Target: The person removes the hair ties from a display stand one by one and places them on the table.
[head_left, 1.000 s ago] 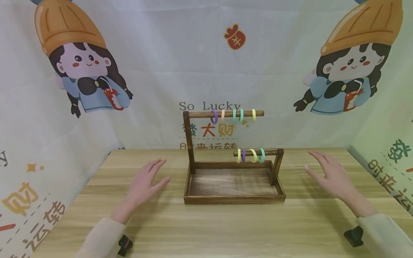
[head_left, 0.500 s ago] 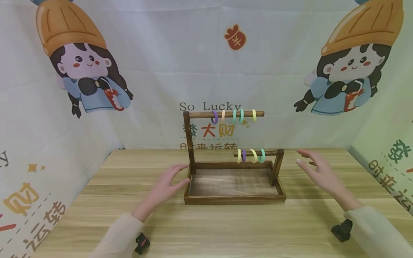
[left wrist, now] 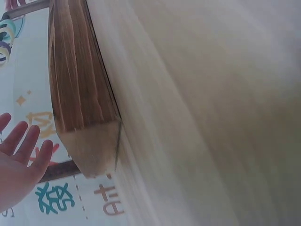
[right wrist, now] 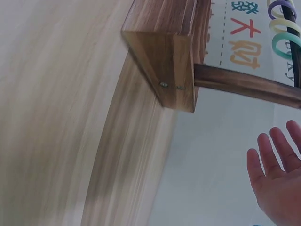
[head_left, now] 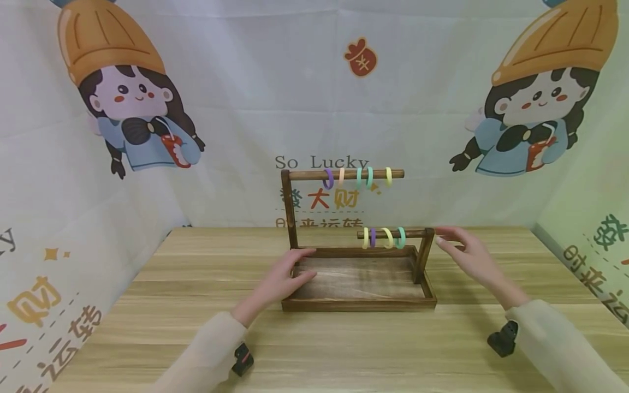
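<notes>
A dark brown wooden rack stands on the table, with a shallow tray base [head_left: 358, 304], a tall left post and a shorter right post [head_left: 423, 256]. Purple, peach, green and yellow rings [head_left: 370, 178] hang on its upper rod [head_left: 307, 175]. More rings in yellow, purple and green [head_left: 387, 238] circle the lower rod. My left hand [head_left: 282, 281] reaches over the tray's left end, fingers extended and nothing in them; the left wrist view shows it beside the tray's end wall [left wrist: 96, 148]. Holding nothing, my right hand [head_left: 472, 259] has its fingertips close beside the short post's top.
The rack sits toward the back of a light wood-grain table [head_left: 354, 349]. A white printed cloth [head_left: 236, 109] hangs behind it and along both sides. A black wrist device [head_left: 503, 339] shows below each sleeve.
Both hands have moved inward toward the rack, the left from the open table to over the tray's left end, the right to beside the short post. The rack and rings stay put.
</notes>
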A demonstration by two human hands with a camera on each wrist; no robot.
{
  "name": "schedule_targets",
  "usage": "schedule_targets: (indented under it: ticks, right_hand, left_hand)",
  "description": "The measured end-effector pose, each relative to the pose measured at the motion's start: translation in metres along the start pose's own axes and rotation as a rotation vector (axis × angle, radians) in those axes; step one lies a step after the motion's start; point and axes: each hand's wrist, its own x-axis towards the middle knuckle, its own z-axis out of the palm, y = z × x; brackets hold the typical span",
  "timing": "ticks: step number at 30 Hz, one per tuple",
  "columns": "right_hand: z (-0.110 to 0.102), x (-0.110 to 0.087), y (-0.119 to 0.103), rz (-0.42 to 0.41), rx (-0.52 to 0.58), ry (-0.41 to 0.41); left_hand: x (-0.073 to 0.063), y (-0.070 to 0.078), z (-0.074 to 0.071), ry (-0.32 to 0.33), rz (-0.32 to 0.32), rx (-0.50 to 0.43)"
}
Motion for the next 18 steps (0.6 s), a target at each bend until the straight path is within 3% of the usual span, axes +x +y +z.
schedule_targets:
  ticks: [9, 15, 18]
  right_hand:
    - [0.01, 0.01, -0.003, -0.002, 0.021, -0.012]
    - [0.012, 0.013, -0.005, -0.002, 0.037, -0.007]
    - [0.013, 0.014, -0.005, -0.011, 0.037, 0.0]
  left_hand:
    - [0.021, 0.016, 0.013, -0.058, -0.115, -0.212]
    - [0.032, 0.05, 0.008, -0.103, -0.19, -0.316]
    - [0.039, 0.057, 0.01, -0.114, -0.202, -0.358]
